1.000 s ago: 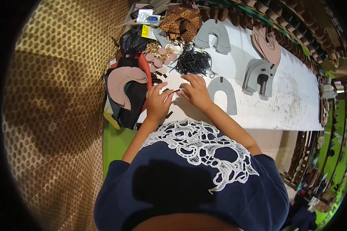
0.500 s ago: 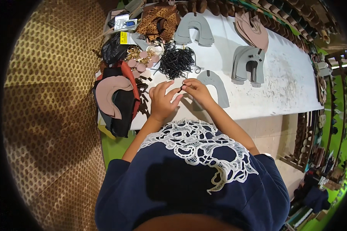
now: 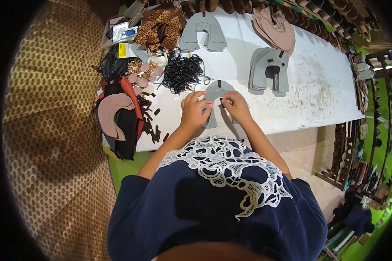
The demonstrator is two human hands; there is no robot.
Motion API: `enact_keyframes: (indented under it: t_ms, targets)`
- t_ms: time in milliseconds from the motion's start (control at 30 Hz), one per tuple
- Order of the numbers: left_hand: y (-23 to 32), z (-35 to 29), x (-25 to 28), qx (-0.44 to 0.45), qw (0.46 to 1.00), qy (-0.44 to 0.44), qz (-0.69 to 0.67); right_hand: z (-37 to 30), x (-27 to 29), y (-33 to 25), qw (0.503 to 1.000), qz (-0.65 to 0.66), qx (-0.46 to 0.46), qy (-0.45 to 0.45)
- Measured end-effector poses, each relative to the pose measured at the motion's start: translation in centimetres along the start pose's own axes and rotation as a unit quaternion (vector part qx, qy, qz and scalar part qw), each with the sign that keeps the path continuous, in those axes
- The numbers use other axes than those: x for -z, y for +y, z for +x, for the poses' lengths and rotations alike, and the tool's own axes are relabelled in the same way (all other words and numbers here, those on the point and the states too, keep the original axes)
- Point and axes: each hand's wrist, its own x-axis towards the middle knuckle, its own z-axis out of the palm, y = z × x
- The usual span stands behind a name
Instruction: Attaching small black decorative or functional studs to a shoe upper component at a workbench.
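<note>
A grey U-shaped piece [image 3: 216,90] with a small dark tab at its top lies on the white table in front of me. Over its left arm is my left hand [image 3: 196,111], fingers bent, thumb and a finger brought together in a pinch. Opposite it, my right hand [image 3: 237,107] pinches thumb and forefinger above the right side of the piece. Whatever the fingertips hold is too small to make out. Beyond my left hand lies a heap of black beaded strings [image 3: 182,71].
Dark brown strips [image 3: 149,119] lie scattered at the left, beside a stacked pink curved piece [image 3: 114,114]. Farther back are pink discs [image 3: 143,81], leopard-patterned material [image 3: 160,28], stacked grey U-shaped pieces [image 3: 203,31], another grey stack [image 3: 260,69] and pink pieces [image 3: 274,30].
My hands have moved apart and now hover over the grey U-shaped piece. Before, their fingertips met on a small dark thing. The table's contents have shifted leftward in view.
</note>
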Motion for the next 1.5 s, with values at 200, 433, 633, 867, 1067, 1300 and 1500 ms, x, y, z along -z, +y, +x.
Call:
enact_keyframes:
  t_ms: [200,433,633,867,1067,1300,1500]
  targets:
    - [-0.3,2.0,-2.4,0.005,0.997,-0.028,0.071,2.1,2.4,0.5,0.964,-0.254,0.07,0.019]
    - [-0.4,4.1,-4.1,0.027,0.978,-0.045,0.203,3.3,2.6,0.4,0.955,-0.278,0.1,0.007]
    - [-0.7,4.6,-4.3,0.044,0.979,-0.039,0.197,3.4,2.9,0.6,0.955,-0.275,0.115,0.009]
    - [-1.1,6.1,-4.1,0.051,0.984,-0.054,0.163,3.5,2.9,0.7,0.958,-0.267,0.106,0.001]
    - [-1.2,6.3,-3.8,0.013,0.988,-0.078,0.134,3.0,2.9,0.9,0.95,-0.268,0.161,0.012]
    - [-0.5,6.9,-3.6,0.034,0.98,-0.152,0.121,1.3,3.5,1.0,0.906,-0.344,0.248,-0.006]
    - [-0.2,6.5,-4.5,0.07,0.98,-0.152,0.111,0.7,3.2,0.4,0.895,-0.375,0.243,-0.012]
